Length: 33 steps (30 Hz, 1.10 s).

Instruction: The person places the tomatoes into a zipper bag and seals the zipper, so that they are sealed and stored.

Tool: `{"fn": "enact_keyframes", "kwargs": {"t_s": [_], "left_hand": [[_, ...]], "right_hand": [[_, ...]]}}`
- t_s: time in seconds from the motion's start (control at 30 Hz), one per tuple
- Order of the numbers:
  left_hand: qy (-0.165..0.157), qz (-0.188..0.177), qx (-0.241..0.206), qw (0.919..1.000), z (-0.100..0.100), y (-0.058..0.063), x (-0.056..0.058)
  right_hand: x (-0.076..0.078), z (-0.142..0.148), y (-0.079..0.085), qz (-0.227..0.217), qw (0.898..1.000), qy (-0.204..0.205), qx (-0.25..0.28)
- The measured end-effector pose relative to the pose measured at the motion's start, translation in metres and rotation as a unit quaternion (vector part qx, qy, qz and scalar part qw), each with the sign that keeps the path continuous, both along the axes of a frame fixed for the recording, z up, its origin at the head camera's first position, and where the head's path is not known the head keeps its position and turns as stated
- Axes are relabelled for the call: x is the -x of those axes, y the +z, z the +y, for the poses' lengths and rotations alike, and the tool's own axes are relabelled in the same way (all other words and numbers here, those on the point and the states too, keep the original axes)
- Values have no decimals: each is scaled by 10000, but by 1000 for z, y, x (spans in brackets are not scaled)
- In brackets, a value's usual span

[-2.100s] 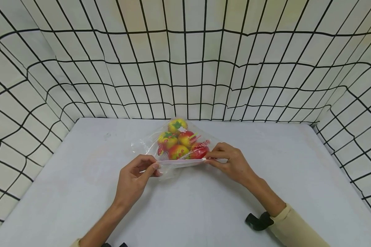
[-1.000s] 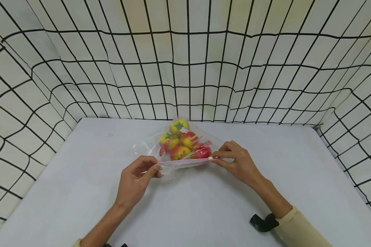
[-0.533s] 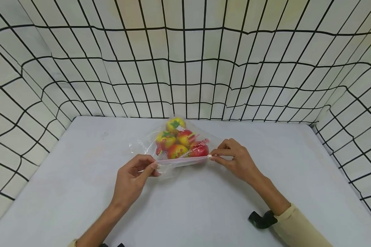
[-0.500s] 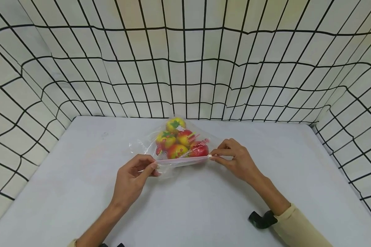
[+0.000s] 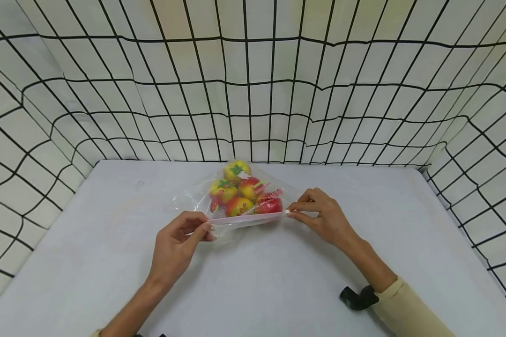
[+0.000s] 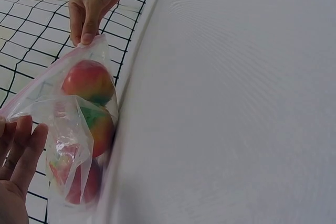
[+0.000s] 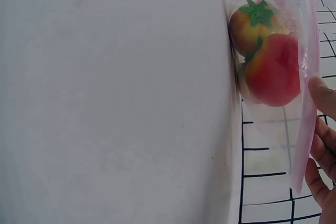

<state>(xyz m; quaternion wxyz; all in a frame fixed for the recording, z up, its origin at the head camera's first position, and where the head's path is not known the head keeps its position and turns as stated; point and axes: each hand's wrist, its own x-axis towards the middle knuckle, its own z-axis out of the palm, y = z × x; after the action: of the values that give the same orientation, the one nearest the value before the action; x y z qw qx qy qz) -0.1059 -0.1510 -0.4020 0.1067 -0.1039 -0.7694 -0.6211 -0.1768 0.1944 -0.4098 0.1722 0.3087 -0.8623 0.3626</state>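
A clear plastic zip bag (image 5: 232,225) lies at the table's far middle, holding several red and yellow tomato-like fruits (image 5: 238,206) with green tops. Along its near edge runs a pink seal strip (image 5: 249,217). My left hand (image 5: 174,248) pinches the left end of that edge between thumb and fingers. At the other end, my right hand (image 5: 324,220) pinches the strip at a small white slider (image 5: 286,212), partly hidden by the fingertips. The right wrist view shows a red fruit (image 7: 275,72) close behind the strip.
The bag rests on a white-covered table (image 5: 253,281). Black grid netting (image 5: 253,84) over white walls rises behind it and at both sides. A black wrist device (image 5: 358,298) sticks out by the right sleeve (image 5: 405,309).
My right hand has slid slightly right along the bag's edge, with the slider between its fingertips. The left hand keeps its pinch on the left end. The head view has shifted a little.
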Motion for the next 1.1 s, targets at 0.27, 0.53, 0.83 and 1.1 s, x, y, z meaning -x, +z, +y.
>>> {"fn": "enact_keyframes", "kwargs": {"t_s": [0.27,0.53,0.83,1.1], "left_hand": [[-22,72,-61,10000,-1,1,0],[-59,72,-120,9999,0,0,1],[16,-16,-108,9999,0,0,-2],[24,-7,-117,9999,-1,-2,-2]], "right_hand": [[2,3,1,-65,10000,-32,27],[3,7,0,-32,10000,-27,55],[4,10,0,-10,10000,16,93],[6,15,-2,-167,9998,-88,98]]}}
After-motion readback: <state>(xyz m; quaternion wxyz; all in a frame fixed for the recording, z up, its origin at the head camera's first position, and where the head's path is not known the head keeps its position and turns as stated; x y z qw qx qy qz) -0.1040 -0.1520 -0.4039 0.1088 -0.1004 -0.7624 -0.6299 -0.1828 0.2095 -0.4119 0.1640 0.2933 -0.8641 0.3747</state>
